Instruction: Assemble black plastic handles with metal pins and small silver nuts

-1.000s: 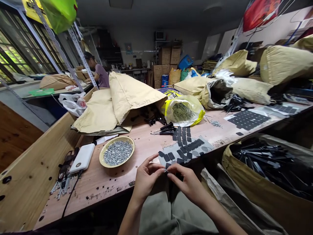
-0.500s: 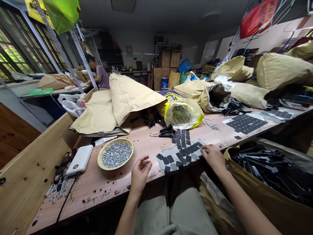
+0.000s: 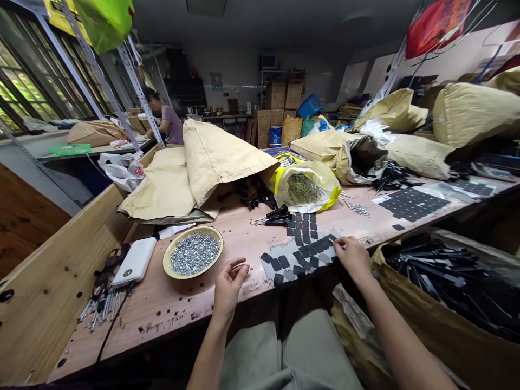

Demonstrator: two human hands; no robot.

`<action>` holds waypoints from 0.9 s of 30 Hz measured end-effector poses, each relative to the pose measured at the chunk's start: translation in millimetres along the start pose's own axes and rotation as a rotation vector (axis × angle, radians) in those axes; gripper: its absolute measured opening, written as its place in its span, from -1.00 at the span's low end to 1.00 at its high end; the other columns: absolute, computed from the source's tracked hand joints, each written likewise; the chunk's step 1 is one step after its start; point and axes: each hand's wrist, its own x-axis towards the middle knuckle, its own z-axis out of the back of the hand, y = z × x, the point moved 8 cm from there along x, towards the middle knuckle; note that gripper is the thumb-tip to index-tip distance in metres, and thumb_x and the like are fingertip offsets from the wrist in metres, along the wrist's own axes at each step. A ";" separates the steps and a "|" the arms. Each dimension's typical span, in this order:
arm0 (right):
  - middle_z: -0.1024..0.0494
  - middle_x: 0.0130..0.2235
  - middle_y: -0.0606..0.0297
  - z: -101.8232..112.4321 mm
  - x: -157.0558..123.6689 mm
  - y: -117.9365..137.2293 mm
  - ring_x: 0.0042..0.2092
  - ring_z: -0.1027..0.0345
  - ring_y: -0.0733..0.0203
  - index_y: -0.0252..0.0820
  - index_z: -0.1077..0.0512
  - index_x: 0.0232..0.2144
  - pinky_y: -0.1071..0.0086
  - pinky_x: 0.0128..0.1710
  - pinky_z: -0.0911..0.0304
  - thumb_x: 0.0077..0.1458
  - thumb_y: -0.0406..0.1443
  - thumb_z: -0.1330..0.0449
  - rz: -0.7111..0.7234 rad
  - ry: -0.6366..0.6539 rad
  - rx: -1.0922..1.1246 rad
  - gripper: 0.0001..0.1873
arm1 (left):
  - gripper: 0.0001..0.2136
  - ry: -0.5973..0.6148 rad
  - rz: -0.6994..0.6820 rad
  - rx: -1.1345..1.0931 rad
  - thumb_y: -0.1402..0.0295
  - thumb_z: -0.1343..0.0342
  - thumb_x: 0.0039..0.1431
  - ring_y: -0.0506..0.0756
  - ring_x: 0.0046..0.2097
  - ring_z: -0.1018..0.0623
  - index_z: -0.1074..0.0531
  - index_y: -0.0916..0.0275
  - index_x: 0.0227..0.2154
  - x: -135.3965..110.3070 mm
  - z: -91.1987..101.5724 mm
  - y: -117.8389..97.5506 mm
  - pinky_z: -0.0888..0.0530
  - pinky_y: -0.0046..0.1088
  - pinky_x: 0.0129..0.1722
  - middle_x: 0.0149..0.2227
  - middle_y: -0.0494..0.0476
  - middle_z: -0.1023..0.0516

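My right hand (image 3: pixel 354 260) is at the right end of a grey backing sheet (image 3: pixel 289 251), its thumb and fingers pinched at a black pad by the sheet's edge. Rows of black rounded-square pads (image 3: pixel 312 249) cover part of this sheet, with some bare patches. My left hand (image 3: pixel 228 287) hovers over the table's front edge, left of the sheet. Its thumb and fingertips are pinched together, and whatever is between them is too small to name. Close to it on the left stands a yellow bowl (image 3: pixel 165 265) full of small metal nuts or washers (image 3: pixel 194 253).
Black-handled metal pieces (image 3: pixel 276 216) lie behind the sheet, before a bag of thin metal rods (image 3: pixel 303 189). A white power bank (image 3: pixel 135 261) and bolts (image 3: pixel 101 307) are at left. An open sack of black parts (image 3: pixel 455 281) stands right. Another person (image 3: pixel 173 127) sits far back.
My left hand has shifted slightly left, and its thumb and fingertips have drawn closer. The right hand has moved slightly, staying at the sheet's right end. The camera view has shifted a little.
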 end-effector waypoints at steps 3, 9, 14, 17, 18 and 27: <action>-0.59 -0.32 0.14 -12.2 -3.6 5.9 -0.32 -0.44 0.13 -0.19 -0.57 -0.44 0.29 -0.25 -0.34 0.08 0.00 -0.20 0.039 0.160 0.107 -0.62 | -0.49 -0.014 0.025 0.000 0.11 -0.42 -0.07 0.15 -0.11 -0.65 -0.53 0.35 -0.13 -1.6 -0.7 0.4 -0.59 -0.37 -0.08 -0.19 0.29 -0.65; -0.47 -0.50 0.28 -2.3 -23.4 -6.9 -0.58 -0.17 0.32 -0.30 -0.59 -0.28 0.40 -0.62 -0.16 -0.04 0.14 -0.31 -0.286 0.226 0.503 -0.40 | -0.58 -0.147 -0.104 0.136 0.16 -0.33 0.03 0.15 -0.11 -0.64 -0.52 0.31 -0.10 0.8 29.6 -41.6 -0.58 -0.31 -0.06 -0.15 0.24 -0.64; -0.54 -0.41 0.23 34.3 -47.7 -22.6 -0.57 -0.17 0.32 -0.27 -0.60 -0.21 0.40 -0.62 -0.15 -0.03 0.11 -0.33 -0.315 0.172 0.528 -0.42 | -0.70 -0.426 -0.304 1.004 0.27 -0.08 0.23 0.25 -0.06 -0.59 -0.56 0.26 -0.07 21.0 80.1 -101.8 -0.50 -0.20 -0.01 -0.05 0.29 -0.62; -0.62 -0.31 0.14 55.8 -67.8 -67.9 -0.43 -0.41 0.12 -0.20 -0.62 -0.22 0.32 -0.51 -0.30 -0.06 0.11 -0.33 -0.346 0.077 0.371 -0.46 | -0.78 -0.291 -0.111 1.368 0.34 -0.08 0.21 0.32 -0.03 -0.58 -0.60 0.29 -0.22 43.2 89.1 -98.3 -0.45 -0.20 -0.01 -0.10 0.35 -0.64; -0.64 -0.27 0.11 61.0 -74.2 -86.1 -0.34 -0.48 0.00 -0.17 -0.63 -0.28 0.27 -0.44 -0.35 -0.11 0.11 -0.33 -0.351 0.043 0.300 -0.48 | -0.80 -0.240 -0.054 1.407 0.35 -0.09 0.21 0.32 -0.04 -0.58 -0.60 0.28 -0.28 47.6 90.1 -95.1 -0.44 -0.23 -0.03 -0.13 0.34 -0.65; -0.66 -0.21 0.13 24.8 -67.6 -71.1 -0.21 -0.56 -0.07 -0.13 -0.60 -0.26 0.18 -0.20 -0.45 0.03 0.07 -0.21 -0.161 0.108 0.146 -0.55 | -0.82 -0.243 0.028 1.418 0.41 -0.06 0.21 0.33 -0.09 -0.59 -0.57 0.26 -0.41 47.5 89.1 -93.8 -0.40 -0.25 -0.14 -0.20 0.34 -0.66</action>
